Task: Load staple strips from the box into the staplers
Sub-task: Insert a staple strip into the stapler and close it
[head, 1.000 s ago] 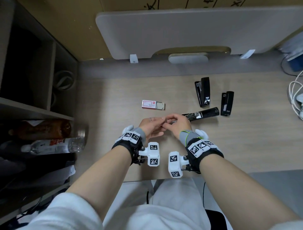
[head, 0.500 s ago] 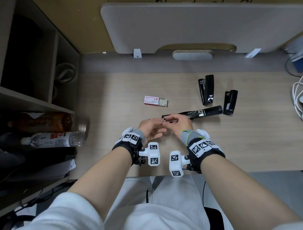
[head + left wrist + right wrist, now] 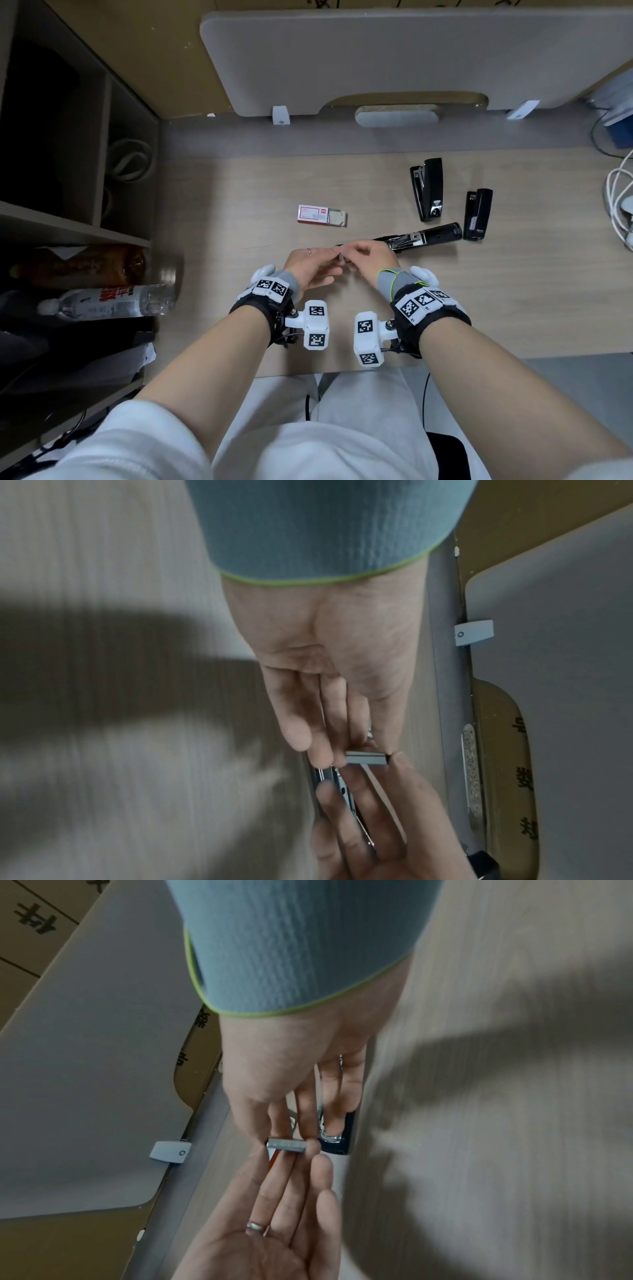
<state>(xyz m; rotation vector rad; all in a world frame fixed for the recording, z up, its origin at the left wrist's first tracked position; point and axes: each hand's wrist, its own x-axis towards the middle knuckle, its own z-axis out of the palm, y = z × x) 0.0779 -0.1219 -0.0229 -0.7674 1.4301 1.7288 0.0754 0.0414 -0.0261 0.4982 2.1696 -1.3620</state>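
Observation:
A short grey staple strip (image 3: 341,257) (image 3: 365,758) (image 3: 286,1144) hangs just above the table between both hands. My right hand (image 3: 368,255) pinches it between thumb and forefinger. My left hand (image 3: 313,263) meets it from the other side, thumb and fingertips on it and the other fingers nearly straight. Right behind the hands a black stapler (image 3: 423,237) (image 3: 337,1139) lies opened flat, its metal rail (image 3: 339,785) pointing at them. The red-and-white staple box (image 3: 320,216) lies further back, its tray slid out.
Two shut black staplers (image 3: 428,188) (image 3: 478,214) lie at the back right. White cables (image 3: 620,205) trail at the right edge. A shelf unit with bottles (image 3: 102,301) stands on the left, and a grey panel (image 3: 411,58) closes the back.
Both hands stay together at the strip, with only small finger shifts. The staplers and the box have not moved.

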